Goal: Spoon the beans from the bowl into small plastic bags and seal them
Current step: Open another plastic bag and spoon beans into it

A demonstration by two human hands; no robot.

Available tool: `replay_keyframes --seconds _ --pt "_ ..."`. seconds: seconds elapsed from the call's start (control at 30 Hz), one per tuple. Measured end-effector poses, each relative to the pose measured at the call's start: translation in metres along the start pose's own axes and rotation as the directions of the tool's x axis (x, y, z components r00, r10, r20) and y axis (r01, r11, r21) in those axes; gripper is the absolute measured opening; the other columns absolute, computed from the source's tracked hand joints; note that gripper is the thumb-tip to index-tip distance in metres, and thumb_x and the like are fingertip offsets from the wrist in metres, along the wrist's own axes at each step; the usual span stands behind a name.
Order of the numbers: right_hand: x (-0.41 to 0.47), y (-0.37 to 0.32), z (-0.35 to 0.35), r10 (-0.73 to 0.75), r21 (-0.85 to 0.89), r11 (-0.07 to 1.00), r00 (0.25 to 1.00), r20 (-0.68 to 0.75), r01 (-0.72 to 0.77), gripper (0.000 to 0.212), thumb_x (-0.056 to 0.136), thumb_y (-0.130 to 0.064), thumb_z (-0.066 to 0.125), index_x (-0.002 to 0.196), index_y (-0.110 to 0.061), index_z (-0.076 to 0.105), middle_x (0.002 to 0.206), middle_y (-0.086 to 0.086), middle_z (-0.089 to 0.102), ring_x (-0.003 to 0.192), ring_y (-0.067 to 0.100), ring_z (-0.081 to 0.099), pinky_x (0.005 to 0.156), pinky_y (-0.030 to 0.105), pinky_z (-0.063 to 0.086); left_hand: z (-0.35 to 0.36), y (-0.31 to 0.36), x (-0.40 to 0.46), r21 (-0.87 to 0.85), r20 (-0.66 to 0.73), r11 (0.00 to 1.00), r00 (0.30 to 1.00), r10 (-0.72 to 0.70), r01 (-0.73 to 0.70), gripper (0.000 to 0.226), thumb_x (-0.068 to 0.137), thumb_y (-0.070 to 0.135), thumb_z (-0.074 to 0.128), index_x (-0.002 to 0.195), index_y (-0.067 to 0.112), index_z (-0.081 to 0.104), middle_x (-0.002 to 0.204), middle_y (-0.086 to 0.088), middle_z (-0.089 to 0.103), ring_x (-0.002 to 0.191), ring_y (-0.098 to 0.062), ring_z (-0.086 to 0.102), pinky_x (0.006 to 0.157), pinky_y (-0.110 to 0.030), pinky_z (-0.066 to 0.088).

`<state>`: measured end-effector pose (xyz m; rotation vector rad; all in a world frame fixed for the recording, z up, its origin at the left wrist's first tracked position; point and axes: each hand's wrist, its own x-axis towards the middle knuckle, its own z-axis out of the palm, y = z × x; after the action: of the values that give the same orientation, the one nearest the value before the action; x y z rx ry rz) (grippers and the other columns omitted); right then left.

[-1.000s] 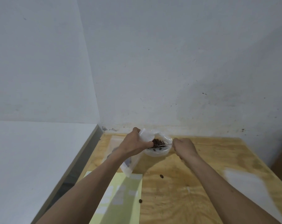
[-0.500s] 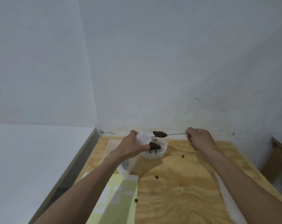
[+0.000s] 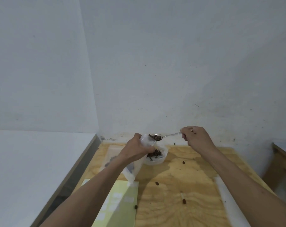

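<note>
Forearms are being stretched forward from the lower corners of the view, meeting above a plywood table (image 3: pixel 180 185). The left hand (image 3: pixel 136 150) is being held knuckles-up, its fingers curled round the mouth of a thin, cloudy plastic bag (image 3: pixel 134 169), which is hanging limp below the fingers and slanting down towards the near left. The right hand (image 3: pixel 195 137) is being kept raised and bent at the wrist, its fingers clenched round the end of a clear plastic spoon (image 3: pixel 165 136).

The spoon's long axis is being held nearly level, running left from the right fingers, with its heaped end pointing at the bag's mouth just above the left fingers. Dark, oval beans (image 3: pixel 155 137) are being carried in it. Just below the spoon and touching the left fingertips, a round translucent bowl (image 3: pixel 157 158) is sitting with more beans inside. Stray beans are lying scattered on the grainy wood nearer than both hands. A pale green sheet (image 3: pixel 121 205) is lying flat beneath the left forearm.
</note>
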<state>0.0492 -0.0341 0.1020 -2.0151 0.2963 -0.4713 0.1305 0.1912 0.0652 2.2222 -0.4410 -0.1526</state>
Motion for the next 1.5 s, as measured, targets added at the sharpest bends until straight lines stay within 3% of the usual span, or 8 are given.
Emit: replay_keyframes --seconds 0.4,0.63,0.73,0.83,1.07,1.17,1.27,1.5 --pt "0.004 0.012 0.0 0.182 0.142 0.975 0.982 -0.05 -0.173 0.026 0.091 -0.022 0.052 0.066 -0.013 0.053 0.056 -0.003 0.041 0.048 0.016 0.03 0.049 0.027 0.024 -0.001 -0.004 0.005 -0.025 -0.026 1.0 1.0 -0.004 0.003 0.058 0.078 0.046 0.077 0.119 0.018 0.048 0.097 0.009 0.057 0.082 -0.003 0.055 0.06 -0.025 0.038" --pt "0.002 0.031 0.021 0.004 -0.239 0.971 1.0 -0.006 -0.005 0.035 0.097 -0.022 0.048 0.064 -0.008 0.047 0.061 0.01 0.039 0.052 0.021 0.033 0.053 0.031 0.027 -0.007 -0.009 0.008 -0.035 -0.051 0.999 0.999 -0.012 0.011 0.057 0.08 0.043 0.077 0.121 0.017 0.047 0.093 0.008 0.057 0.077 -0.004 0.054 0.057 -0.023 0.036" --pt "0.004 0.038 0.037 -0.075 -0.354 0.932 0.997 0.013 0.075 0.043 0.101 -0.026 0.048 0.074 0.005 0.06 0.063 0.022 0.056 0.049 0.023 0.044 0.05 0.033 0.039 -0.005 -0.01 0.008 -0.037 -0.052 0.999 0.998 -0.02 0.018 0.056 0.08 0.044 0.078 0.119 0.017 0.048 0.089 0.011 0.054 0.075 -0.001 0.052 0.056 -0.022 0.034" --pt "0.004 0.043 0.047 -0.135 -0.433 0.891 0.99 0.04 0.139 0.045 0.103 -0.031 0.046 0.077 0.001 0.062 0.067 0.016 0.065 0.056 0.027 0.054 0.058 0.04 0.047 -0.005 -0.012 0.007 -0.046 -0.048 0.999 0.999 -0.026 0.024 0.057 0.078 0.045 0.078 0.116 0.016 0.048 0.088 0.011 0.052 0.074 -0.003 0.05 0.057 -0.025 0.034" --pt "-0.001 0.043 0.056 -0.193 -0.665 0.711 0.973 0.127 0.228 0.041 0.103 -0.03 0.039 0.066 -0.013 0.043 0.056 0.0 0.048 0.052 0.02 0.044 0.049 0.033 0.03 -0.008 -0.017 0.009 -0.031 -0.051 0.999 0.998 -0.025 0.023 0.056 0.081 0.042 0.077 0.119 0.014 0.048 0.088 0.01 0.051 0.074 -0.003 0.049 0.056 -0.024 0.033" --pt "-0.001 0.044 0.067 -0.089 -0.564 0.812 0.988 0.129 0.147 0.042 0.103 -0.024 0.041 0.062 -0.014 0.037 0.055 0.001 0.042 0.049 0.018 0.035 0.048 0.029 0.023 -0.008 -0.018 0.01 -0.025 -0.048 0.999 0.998 -0.031 0.03 0.055 0.081 0.042 0.077 0.119 0.014 0.048 0.087 0.011 0.05 0.072 -0.001 0.048 0.056 -0.024 0.032" --pt "0.003 0.05 0.078 0.143 -0.276 0.953 0.988 0.06 -0.122 0.033 0.099 -0.02 0.044 0.067 -0.011 0.045 0.059 0.004 0.036 0.051 0.018 0.031 0.051 0.03 0.022 -0.008 -0.02 0.009 -0.016 -0.035 0.999 0.999 -0.03 0.03 0.056 0.08 0.043 0.077 0.119 0.016 0.048 0.092 0.01 0.055 0.076 -0.002 0.052 0.058 -0.024 0.035" --pt "0.004 0.044 0.051 0.273 -0.007 0.962 0.962 0.027 -0.273 0.022 0.09 -0.019 0.047 0.07 -0.013 0.049 0.064 0.006 0.039 0.055 0.02 0.031 0.054 0.03 0.025 -0.018 -0.023 0.008 -0.006 -0.054 0.999 0.998 -0.042 0.041 0.056 0.079 0.043 0.077 0.118 0.016 0.047 0.089 0.008 0.055 0.074 -0.005 0.052 0.058 -0.026 0.036"
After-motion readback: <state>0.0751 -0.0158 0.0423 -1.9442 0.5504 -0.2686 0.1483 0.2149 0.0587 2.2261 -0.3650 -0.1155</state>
